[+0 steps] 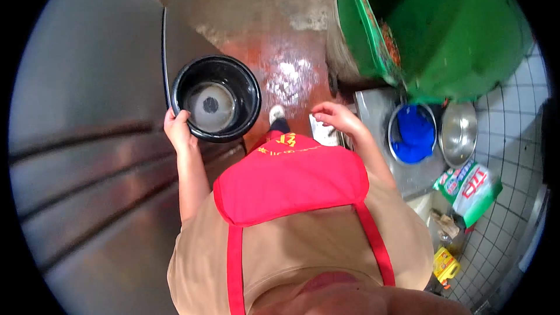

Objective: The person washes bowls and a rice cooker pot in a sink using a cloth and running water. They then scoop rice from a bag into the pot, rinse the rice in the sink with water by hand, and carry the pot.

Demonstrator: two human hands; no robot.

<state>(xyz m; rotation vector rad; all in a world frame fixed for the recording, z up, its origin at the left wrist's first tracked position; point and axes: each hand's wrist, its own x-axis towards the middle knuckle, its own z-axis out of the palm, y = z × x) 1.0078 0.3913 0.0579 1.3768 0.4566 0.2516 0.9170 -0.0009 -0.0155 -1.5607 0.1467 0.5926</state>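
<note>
My left hand (179, 131) grips the near-left rim of a round black basin (249, 102), thumb over the edge. The basin hangs at my left side, and a cloudy pale patch with a dark grey spot shows at its bottom. My right hand (335, 118) is in the air at the other side, fingers loosely bent and apart, holding nothing. It is nearest to a metal counter (373, 105), where a steel bowl (391, 140) holds a blue cloth-like thing (415, 131).
A steel cabinet (93, 81) runs along the left. Ahead right stands a green bin (466, 41) with its lid up and scraps inside. Beside the blue thing sits another steel bowl (459, 134), with a green-white bag (471, 189) and yellow bottle (445, 265) nearer. The reddish floor (291, 73) is wet.
</note>
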